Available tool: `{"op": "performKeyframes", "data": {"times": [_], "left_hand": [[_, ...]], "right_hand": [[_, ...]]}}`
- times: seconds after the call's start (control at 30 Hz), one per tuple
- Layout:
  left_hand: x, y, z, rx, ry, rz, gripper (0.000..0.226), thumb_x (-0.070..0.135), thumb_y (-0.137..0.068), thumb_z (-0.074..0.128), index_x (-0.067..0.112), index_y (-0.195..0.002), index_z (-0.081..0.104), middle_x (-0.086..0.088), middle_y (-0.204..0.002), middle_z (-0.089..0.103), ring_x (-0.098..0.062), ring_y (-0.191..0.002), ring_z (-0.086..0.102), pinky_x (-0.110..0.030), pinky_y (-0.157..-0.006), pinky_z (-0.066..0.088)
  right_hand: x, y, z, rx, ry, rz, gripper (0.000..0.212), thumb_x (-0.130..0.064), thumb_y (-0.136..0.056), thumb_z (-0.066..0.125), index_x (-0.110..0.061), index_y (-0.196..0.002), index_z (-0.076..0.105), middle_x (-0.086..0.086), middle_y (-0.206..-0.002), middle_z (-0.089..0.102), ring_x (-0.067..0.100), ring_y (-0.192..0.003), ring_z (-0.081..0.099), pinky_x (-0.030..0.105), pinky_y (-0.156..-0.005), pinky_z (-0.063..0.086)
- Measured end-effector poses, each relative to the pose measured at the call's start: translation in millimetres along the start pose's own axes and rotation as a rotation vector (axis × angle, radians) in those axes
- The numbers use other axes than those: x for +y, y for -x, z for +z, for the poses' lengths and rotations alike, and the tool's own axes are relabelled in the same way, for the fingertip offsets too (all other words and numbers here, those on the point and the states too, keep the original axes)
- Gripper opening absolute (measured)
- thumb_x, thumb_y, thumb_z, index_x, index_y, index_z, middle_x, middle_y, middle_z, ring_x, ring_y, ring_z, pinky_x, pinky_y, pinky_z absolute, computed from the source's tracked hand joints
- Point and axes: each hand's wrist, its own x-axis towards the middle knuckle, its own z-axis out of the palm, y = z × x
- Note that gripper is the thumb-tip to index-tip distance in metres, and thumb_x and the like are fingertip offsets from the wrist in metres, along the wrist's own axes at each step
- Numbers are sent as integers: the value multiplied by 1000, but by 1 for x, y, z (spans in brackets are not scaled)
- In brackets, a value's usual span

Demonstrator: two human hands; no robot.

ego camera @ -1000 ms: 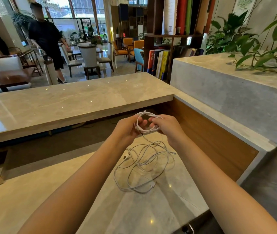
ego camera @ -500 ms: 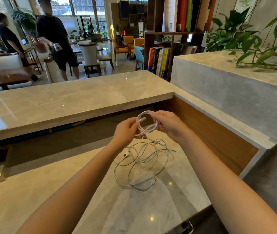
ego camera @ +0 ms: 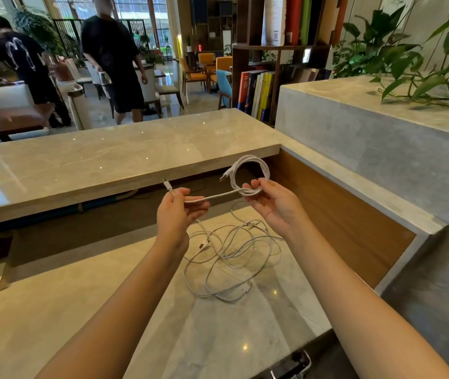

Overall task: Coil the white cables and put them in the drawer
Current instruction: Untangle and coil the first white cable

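Grip detail is partly hidden: left hand [ego camera: 178,214] pinches white cable [ego camera: 209,197] just below its plug, fingers curled. Right hand [ego camera: 272,206], palm up, fingers curled, pinches the cable's coil [ego camera: 266,170] upright. Loose cables [ego camera: 228,254] lie tangled on counter [ego camera: 135,310] beneath.

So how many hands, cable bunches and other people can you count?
hands: 2, left hand and right hand
coiled cable, held in both hands: 1
loose cable heap on the counter: 1
other people, far behind the counter: 2, one at the left, one nearer the middle
total: 6
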Motion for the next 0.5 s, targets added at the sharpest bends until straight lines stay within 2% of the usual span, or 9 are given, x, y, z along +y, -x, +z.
{"op": "performKeyframes", "data": {"times": [0.1, 0.2, 0.27, 0.33, 0.43, 0.5], "left_hand": [[7, -8, -2, 53, 67, -79, 22, 19, -101, 35, 8, -109, 52, -10, -82, 64, -18, -73, 67, -28, -66, 58], [15, -21, 2, 32, 116, -321, 18, 15, -98, 43, 6, -107, 56, -4, -67, 57, -15, -65, 64, -29, -59, 57], [16, -26, 7, -86, -11, -466, 24, 15, -96, 47, 2, -113, 58, 0, -60, 49, -10, -53, 52, -24, -49, 53], [15, -27, 12, -282, -118, -543, 39, 30, -98, 43, 0, -119, 57, 2, -58, 41, -8, -49, 38, -18, -42, 41], [13, -25, 18, -572, -186, -534, 66, 64, -87, 36, 5, -104, 61, -1, -65, 48, -10, -54, 34, -18, -47, 34], [9, -23, 20, -648, -224, -487, 63, 66, -79, 43, 7, -96, 62, -2, -68, 53, -10, -55, 38, -18, -49, 35]], "right_hand": [[2, 4, 0, -62, 371, -106, 14, -10, -95, 49, -5, -87, 58, 7, -78, 62, 17, -77, 68, 30, -74, 58], [3, 6, -1, -87, 555, -162, 11, -12, -94, 51, -6, -98, 60, 4, -75, 61, 14, -73, 66, 24, -70, 56], [3, 7, -1, -93, 583, -168, 13, -13, -94, 52, -8, -100, 62, 3, -74, 62, 14, -71, 65, 23, -68, 56], [5, 8, 1, -86, 634, -181, 14, -13, -93, 54, -8, -101, 65, 5, -74, 65, 13, -68, 64, 22, -66, 56], [6, 9, 6, -16, 718, -242, 15, -12, -91, 57, -6, -100, 68, 7, -76, 68, 10, -62, 65, 18, -59, 53], [4, 8, 6, 43, 799, -285, 16, -13, -90, 59, -6, -102, 69, 8, -77, 70, 10, -62, 66, 18, -57, 53]]}}
